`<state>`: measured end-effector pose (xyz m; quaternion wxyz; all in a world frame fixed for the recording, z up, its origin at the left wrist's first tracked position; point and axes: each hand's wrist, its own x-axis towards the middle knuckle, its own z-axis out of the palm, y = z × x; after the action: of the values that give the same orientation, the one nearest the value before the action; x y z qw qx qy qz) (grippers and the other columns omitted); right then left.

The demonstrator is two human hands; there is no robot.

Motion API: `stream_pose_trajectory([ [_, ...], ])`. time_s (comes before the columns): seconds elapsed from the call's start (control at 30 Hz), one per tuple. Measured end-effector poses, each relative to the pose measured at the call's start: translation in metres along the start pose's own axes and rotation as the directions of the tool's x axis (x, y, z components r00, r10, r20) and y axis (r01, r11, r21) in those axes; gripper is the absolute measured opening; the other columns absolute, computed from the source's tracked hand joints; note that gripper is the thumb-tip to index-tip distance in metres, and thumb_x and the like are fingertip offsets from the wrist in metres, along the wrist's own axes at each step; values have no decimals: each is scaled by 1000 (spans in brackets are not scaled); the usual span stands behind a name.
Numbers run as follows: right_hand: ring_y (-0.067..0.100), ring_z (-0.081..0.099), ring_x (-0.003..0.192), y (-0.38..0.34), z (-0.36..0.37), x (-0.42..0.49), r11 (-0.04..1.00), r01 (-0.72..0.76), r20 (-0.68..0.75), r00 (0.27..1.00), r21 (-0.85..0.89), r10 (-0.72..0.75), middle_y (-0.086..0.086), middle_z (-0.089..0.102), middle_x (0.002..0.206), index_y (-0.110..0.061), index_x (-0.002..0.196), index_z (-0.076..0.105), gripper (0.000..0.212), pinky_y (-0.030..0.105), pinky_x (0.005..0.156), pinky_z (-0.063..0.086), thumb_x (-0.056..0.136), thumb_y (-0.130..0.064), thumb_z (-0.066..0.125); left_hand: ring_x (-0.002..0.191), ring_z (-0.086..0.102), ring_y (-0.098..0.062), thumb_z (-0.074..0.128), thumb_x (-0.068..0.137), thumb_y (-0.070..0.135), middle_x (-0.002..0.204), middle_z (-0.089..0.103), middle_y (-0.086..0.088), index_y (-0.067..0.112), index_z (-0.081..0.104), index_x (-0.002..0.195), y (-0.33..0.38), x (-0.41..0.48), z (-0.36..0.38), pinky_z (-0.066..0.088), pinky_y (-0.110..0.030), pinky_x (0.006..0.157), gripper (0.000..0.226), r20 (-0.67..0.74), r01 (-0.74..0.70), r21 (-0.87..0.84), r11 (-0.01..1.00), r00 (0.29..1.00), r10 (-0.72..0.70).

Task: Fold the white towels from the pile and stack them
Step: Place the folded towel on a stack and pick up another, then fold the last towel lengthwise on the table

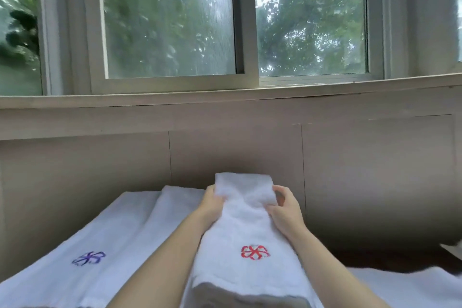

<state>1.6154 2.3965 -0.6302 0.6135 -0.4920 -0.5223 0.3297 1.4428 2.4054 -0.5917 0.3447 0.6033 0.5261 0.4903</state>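
Left grip (212,204) and right grip (285,210) pinch towel (245,232) between them.

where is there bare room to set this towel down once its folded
One bare patch: the dark strip right of the right hand, between the wall and the white cloth at the near right. The left is covered by the blue-marked towel; the middle holds the red-marked towel, gripped by that hand and the left hand.

Two bare forearms (160,257), bare left hand (212,204), bare right hand (285,211)
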Motion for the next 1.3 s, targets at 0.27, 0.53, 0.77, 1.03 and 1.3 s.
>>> stream_pose_trajectory([
  [0.27,11,62,88,13,-5,-12,955,-143,151,971,-261,187,-4,58,104,-12,134,39,45,20,62,49,91,-20,51,132,38,-31,40,100,27,151,24,-20,9,11,149,-1,-15,7,32,-34,110,60,54,95,567,818,987,-152],
  [0.53,28,17,142,-28,-13,-95,649,212,415,893,-731,176,15,21,153,-6,132,39,46,37,112,20,102,-39,27,148,-6,-23,17,102,47,160,-12,-10,6,-3,152,7,-90,-9,6,-41,119,68,284,-138,868,478,926,-248],
  [0.77,18,4,147,-63,-62,-190,682,230,518,818,-694,251,6,1,160,-7,152,4,69,31,118,7,101,-42,33,148,1,-23,20,101,47,160,-11,-9,7,-5,152,21,-186,-22,5,-46,118,70,177,-58,879,473,961,-212],
  [1.03,19,34,136,-78,-184,-239,471,249,464,778,-846,423,2,35,149,-18,147,29,58,27,104,28,95,-38,45,147,5,-23,30,101,41,159,12,-7,18,26,148,77,-243,50,9,-45,116,52,280,-296,879,373,955,99],
  [1.3,24,41,131,-39,-341,-244,234,-62,46,902,-970,430,7,40,145,-17,141,39,45,31,102,36,97,-28,41,134,34,-21,45,96,35,146,36,-1,22,38,142,72,-265,208,34,-37,107,48,606,-602,671,432,781,148],
])
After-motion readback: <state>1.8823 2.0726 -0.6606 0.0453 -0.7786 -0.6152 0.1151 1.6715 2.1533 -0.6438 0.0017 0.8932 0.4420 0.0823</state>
